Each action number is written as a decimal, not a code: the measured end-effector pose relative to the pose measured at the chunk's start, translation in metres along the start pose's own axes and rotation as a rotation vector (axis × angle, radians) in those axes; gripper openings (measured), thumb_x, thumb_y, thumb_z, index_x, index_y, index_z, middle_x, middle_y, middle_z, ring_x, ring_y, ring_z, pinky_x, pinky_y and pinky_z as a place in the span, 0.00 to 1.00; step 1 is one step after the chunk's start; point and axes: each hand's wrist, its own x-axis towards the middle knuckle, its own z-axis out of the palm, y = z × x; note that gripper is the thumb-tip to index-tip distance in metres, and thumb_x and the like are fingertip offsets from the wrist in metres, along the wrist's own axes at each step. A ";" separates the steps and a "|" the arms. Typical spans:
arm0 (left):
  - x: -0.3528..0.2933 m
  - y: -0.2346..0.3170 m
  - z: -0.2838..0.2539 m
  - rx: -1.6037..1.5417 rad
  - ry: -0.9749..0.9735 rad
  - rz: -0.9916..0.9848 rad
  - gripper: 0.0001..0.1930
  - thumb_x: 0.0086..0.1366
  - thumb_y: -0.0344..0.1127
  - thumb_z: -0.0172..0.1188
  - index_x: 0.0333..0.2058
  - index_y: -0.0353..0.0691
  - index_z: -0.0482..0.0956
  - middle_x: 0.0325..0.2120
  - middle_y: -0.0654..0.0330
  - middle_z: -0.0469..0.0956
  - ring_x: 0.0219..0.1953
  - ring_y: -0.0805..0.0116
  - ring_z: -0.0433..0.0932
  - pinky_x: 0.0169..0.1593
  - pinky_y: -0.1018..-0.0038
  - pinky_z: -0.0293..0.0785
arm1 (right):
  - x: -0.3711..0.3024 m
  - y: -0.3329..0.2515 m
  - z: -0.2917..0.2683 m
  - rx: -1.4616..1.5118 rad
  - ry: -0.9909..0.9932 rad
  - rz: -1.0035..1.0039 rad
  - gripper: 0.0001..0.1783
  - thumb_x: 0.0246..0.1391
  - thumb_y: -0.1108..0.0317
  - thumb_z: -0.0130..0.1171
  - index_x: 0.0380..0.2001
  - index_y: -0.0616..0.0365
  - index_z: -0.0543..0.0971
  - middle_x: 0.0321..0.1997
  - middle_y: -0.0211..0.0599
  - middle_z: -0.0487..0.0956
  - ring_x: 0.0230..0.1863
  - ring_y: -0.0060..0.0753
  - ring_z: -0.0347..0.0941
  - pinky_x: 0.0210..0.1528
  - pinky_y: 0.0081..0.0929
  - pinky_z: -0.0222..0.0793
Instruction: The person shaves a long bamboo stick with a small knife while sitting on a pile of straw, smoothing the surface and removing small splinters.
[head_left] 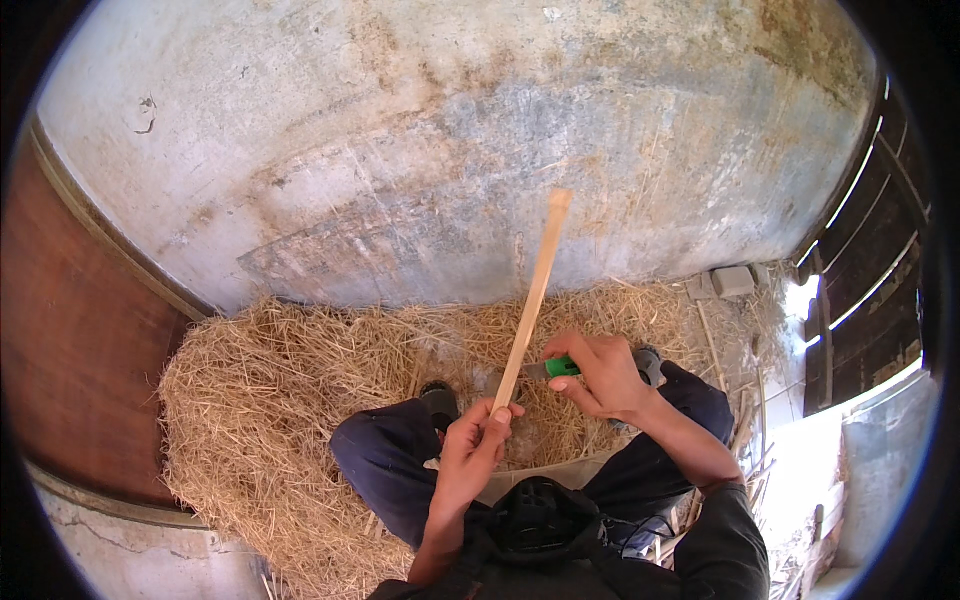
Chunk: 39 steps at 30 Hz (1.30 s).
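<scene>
Straw bed (270, 420) spreads below as, from my distant post, I view a left hand (470, 445) and a right hand (605, 378) above it. The flat wooden strip (537, 290) is held over the straw bed's middle stretch, its lower end pinched firmly between left thumb and fingers. Right fingers are wrapped around a green-handled knife (562, 367), also over the straw bed, with its grey blade (537, 370) aimed at the strip's edge; whether the two touch, I cannot tell.

I judge the left thumb most exposed: a knife stroke drawn toward the body could skid off the smooth face and run into it, since the blade sits only a little beyond that grip. With the far end apparently unsupported, side pressure could also twist the strip or swing it loose. Too steep a bite might follow the grain and split the piece, or dig in and jam.

The strip's long axis slants across my view, from the hand over the straw bed's nearer part up and slightly rightward. Its free end points away from the body, overlapping in view the stained wall (500, 120) behind the straw bed. One broad face is turned up to my camera.
</scene>
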 end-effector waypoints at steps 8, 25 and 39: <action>-0.001 -0.002 0.001 -0.005 -0.071 0.026 0.16 0.85 0.43 0.51 0.52 0.36 0.81 0.22 0.77 0.62 0.22 0.87 0.58 0.27 0.82 0.54 | 0.004 -0.014 0.007 -0.121 0.090 -0.033 0.19 0.58 0.52 0.74 0.39 0.55 0.82 0.28 0.34 0.80 0.26 0.42 0.81 0.28 0.35 0.73; -0.013 -0.009 0.003 0.220 0.025 0.095 0.16 0.84 0.42 0.51 0.48 0.36 0.82 0.21 0.77 0.61 0.23 0.87 0.56 0.27 0.81 0.51 | 0.010 0.001 -0.009 -0.270 0.226 0.048 0.15 0.58 0.55 0.75 0.38 0.52 0.84 0.30 0.30 0.84 0.26 0.36 0.82 0.25 0.32 0.75; -0.025 -0.020 -0.011 0.082 -0.040 0.000 0.18 0.85 0.45 0.50 0.46 0.36 0.82 0.20 0.76 0.60 0.21 0.85 0.55 0.27 0.79 0.51 | 0.013 0.004 -0.012 -0.272 0.206 0.067 0.15 0.55 0.59 0.77 0.35 0.57 0.85 0.29 0.36 0.84 0.25 0.42 0.82 0.27 0.34 0.74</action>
